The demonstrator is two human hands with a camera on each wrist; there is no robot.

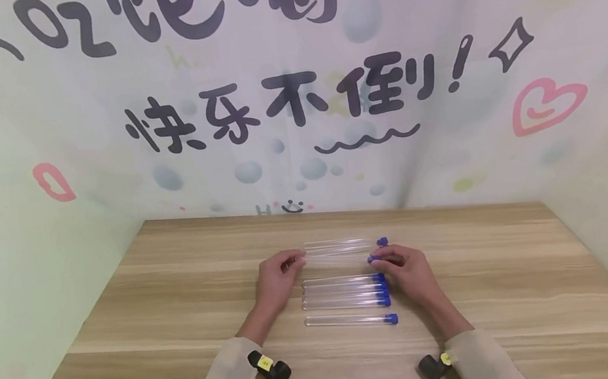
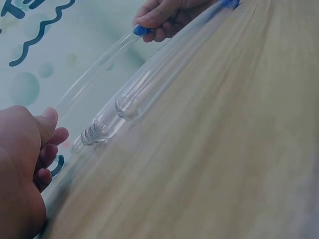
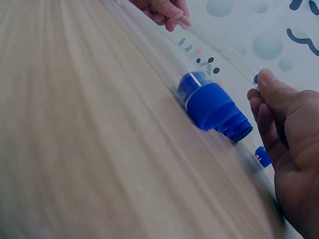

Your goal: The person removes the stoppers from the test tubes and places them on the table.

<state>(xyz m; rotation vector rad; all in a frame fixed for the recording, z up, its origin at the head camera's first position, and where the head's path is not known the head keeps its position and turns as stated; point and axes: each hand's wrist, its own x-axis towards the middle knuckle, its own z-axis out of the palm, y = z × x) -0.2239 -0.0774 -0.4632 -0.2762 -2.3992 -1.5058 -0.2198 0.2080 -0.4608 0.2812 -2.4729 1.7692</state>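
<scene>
Over a wood-grain table [image 1: 156, 316], a clear tube [image 2: 96, 73] ran crosswise, the left hand [image 1: 276, 279] pinching one end, the right hand [image 1: 409, 270] its blue cap [image 2: 140, 30].

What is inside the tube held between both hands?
No contents show in the clear held tube; its blue cap hides one end, and the left hand partly covers the other.

At frame right I see the right hand [image 3: 299, 132] pinching a blue cap [image 3: 255, 79]; larger-looking caps [image 3: 212, 107] sit mid-frame.
</scene>
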